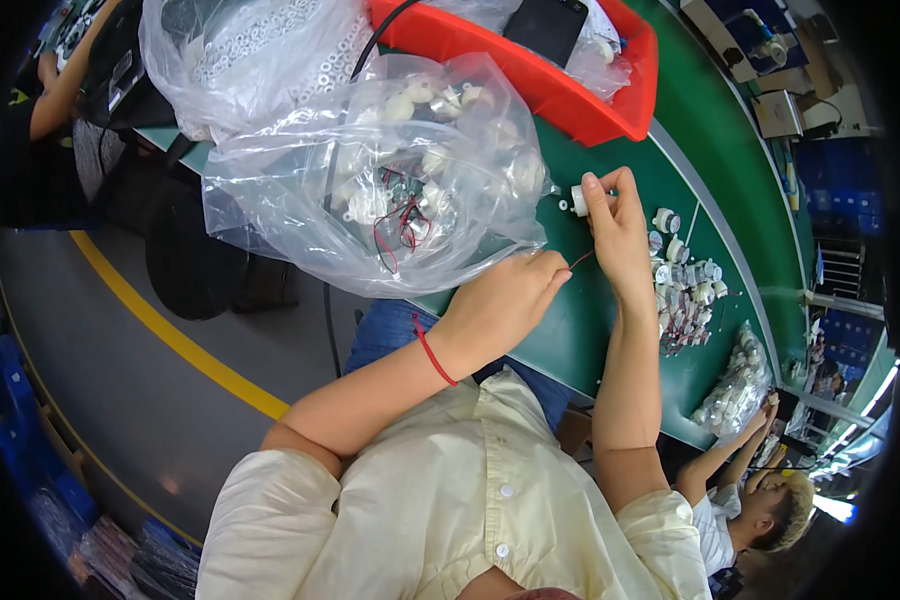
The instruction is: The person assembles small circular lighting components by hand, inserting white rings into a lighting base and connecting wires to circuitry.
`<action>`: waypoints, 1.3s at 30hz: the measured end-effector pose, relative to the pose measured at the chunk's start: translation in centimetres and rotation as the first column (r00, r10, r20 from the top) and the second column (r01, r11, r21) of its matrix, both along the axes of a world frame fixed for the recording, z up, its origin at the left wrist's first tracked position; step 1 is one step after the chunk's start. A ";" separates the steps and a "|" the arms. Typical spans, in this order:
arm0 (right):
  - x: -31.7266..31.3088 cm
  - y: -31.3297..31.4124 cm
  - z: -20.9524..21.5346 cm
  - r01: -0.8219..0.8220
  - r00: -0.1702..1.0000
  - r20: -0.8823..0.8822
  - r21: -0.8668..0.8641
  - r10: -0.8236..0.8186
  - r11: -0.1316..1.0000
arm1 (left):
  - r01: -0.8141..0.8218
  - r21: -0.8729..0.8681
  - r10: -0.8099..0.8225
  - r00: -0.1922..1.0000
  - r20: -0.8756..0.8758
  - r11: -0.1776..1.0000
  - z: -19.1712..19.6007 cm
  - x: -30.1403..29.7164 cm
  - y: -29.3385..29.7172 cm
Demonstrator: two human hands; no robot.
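Green workbench [580,330] (grey floor [120,400] beside) under both hands.

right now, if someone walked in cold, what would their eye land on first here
Probably the big clear plastic bag of small white parts with red and black wires, bulging at the centre of the green table, with the red bin just behind it. Next, the hands: the right hand pinches a small white part while the left hand holds its thin red wire. To the right lies a pile of finished white parts.
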State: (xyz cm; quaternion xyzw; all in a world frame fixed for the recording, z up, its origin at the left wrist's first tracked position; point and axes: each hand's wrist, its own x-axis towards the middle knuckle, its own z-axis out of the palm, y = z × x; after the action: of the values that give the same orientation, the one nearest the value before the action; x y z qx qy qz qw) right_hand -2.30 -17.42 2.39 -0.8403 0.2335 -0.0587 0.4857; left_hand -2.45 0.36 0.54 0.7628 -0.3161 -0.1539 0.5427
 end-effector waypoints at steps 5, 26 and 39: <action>0.7 0.4 -0.6 0.040 0.999 0.038 -0.115 -0.036 0.993 | 0.024 -0.019 -0.024 1.000 0.005 1.000 -0.3 0.0 0.0; 0.9 2.3 0.1 0.091 0.996 0.049 -0.416 -0.078 0.905 | 0.025 -0.064 -0.024 1.000 0.015 0.998 -0.5 -0.2 0.1; 0.8 4.5 -0.8 0.069 0.996 0.089 -0.669 -0.013 0.740 | 0.028 -0.061 -0.029 0.999 -0.017 0.998 -0.4 0.0 0.6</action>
State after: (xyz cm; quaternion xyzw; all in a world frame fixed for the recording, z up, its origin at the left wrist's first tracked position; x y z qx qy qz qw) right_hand -1.46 -12.93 1.60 -0.9504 0.1961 -0.1824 0.1584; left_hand -2.46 0.96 0.14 0.7399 -0.3266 -0.1591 0.5662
